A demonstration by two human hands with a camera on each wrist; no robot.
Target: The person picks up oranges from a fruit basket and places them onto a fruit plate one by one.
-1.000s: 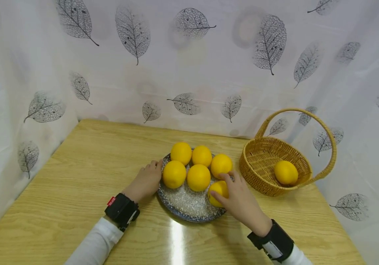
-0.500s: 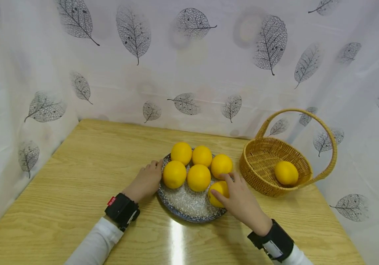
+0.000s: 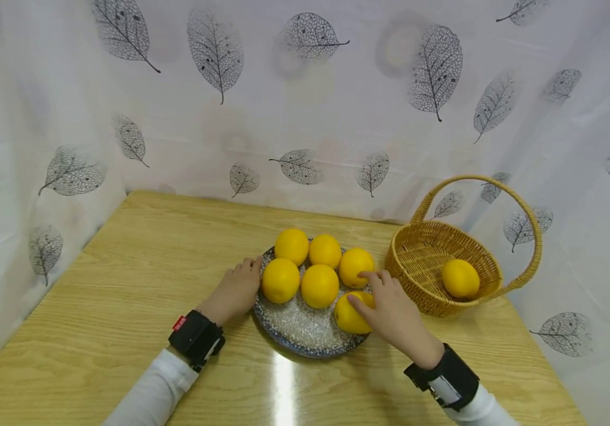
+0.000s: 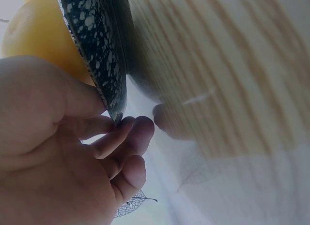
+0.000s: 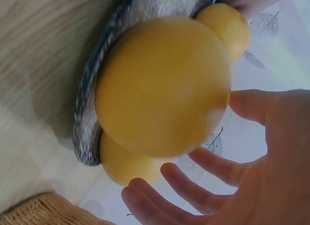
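Note:
Several oranges (image 3: 319,286) sit on a round speckled plate (image 3: 299,331) with a dark blue rim. My left hand (image 3: 236,291) grips the plate's left edge; in the left wrist view its thumb lies on the fruit side of the rim (image 4: 99,55), its fingers curled beneath. At the plate's front right lies one orange (image 5: 164,87), with my right hand (image 3: 397,313) at its right side. The right wrist view shows those fingers spread rather than closed round it, the thumb tip and index fingertip right at its surface.
A wicker basket (image 3: 416,291) with a tall arched handle stands right of the plate, holding a single orange (image 3: 460,278). Behind the wooden table (image 3: 177,236) hangs a white curtain (image 3: 262,124) printed with grey leaves.
My right hand has loosened from the front right orange and drawn slightly right, exposing more of that fruit. The left hand, the plate and the basket stay put.

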